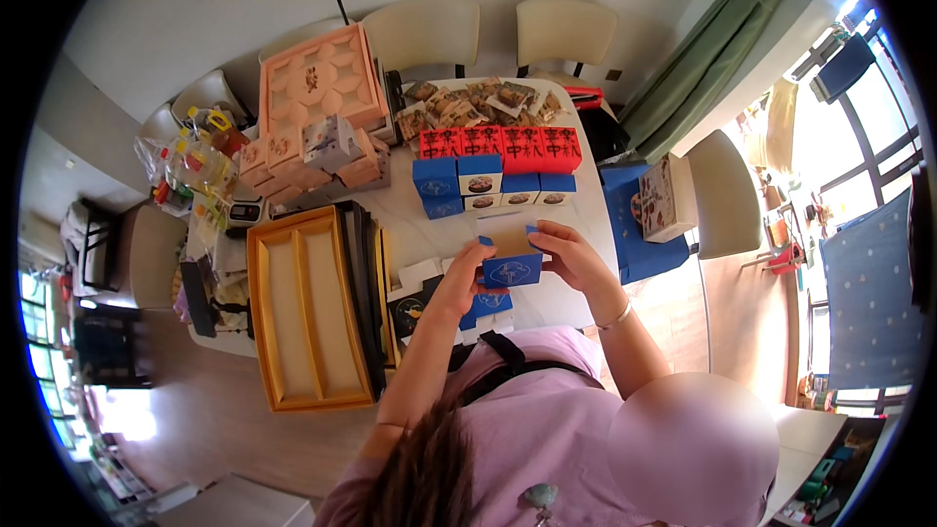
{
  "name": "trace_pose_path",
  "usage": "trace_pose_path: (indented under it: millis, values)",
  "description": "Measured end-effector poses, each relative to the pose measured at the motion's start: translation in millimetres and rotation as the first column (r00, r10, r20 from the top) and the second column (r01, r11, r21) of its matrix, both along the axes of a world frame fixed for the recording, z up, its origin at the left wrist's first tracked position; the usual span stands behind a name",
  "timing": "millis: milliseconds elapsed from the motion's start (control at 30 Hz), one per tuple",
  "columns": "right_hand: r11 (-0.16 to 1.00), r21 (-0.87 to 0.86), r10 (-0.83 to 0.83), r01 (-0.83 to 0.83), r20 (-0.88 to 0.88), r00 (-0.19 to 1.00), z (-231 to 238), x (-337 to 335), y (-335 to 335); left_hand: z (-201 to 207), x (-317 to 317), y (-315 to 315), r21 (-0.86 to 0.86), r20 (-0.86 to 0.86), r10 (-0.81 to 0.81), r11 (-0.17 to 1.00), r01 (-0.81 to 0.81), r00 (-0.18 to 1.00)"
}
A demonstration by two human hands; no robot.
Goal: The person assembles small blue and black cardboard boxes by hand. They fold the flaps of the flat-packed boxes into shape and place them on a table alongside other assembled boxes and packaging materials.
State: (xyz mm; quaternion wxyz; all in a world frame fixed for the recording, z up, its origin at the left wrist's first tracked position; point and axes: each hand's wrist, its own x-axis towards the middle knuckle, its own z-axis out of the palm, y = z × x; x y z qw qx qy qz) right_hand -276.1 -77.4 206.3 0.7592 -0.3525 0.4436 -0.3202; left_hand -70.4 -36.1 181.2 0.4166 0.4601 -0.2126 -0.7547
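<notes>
1. Spreading beneath and beyond both hands, a white table (402,224) carries the boxes and packets within or near arm's reach.
2. Leaning well left of the left hand, a gold-rimmed divided tray (340,303) stands beside dark-edged ones, apparently grouped upright to save room.
3. Rising beyond and to the left of the left hand, a large pink tray (337,88) tops a stack, with small pink boxes (283,148) piled on its near side.
4. Lying farthest ahead of the hands, loose packets (468,105) form a heap at the table's far end, perhaps put there to leave the nearer surface for boxes.
5. Standing just ahead of the hands, blue boxes (478,181) sit partly two high, seemingly ranked for compactness.
6. Lining up directly behind those, red boxes (498,148) form a tidy row.
7. Gripped between the hands, an open blue box (512,271) shows its pale inside; the left hand (467,268) pinches its left side, thumb on top, while the right hand (569,254) holds the right edge, a two-sided hold that likely steadies the thin walls.
8. Resting below the left hand, another blue carton (491,304) lies partly hidden.
</notes>
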Motion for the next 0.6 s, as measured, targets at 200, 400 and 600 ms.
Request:
trace_pose_path:
  millis: [200,400,600]
  values:
    - [0.991,0.051,-0.13,0.125,0.093,0.987,26.3,7.1,-5.9,32.5,-4.2,-16.7,-0.145,0.1,0.046,0.989,-0.031,0.994]
    - [0.973,0.105,-0.226,0.206,0.247,0.942,2.9,4.1,-13.3,53.4,-30.7,-1.8,-0.74,0.629,0.549,0.64,0.207,0.551]
    - [0.987,0.034,-0.161,0.158,0.11,0.981,32.8,12.5,0.9,63.3,-42.0,16.2,-0.694,0.714,0.601,0.677,0.246,0.361]
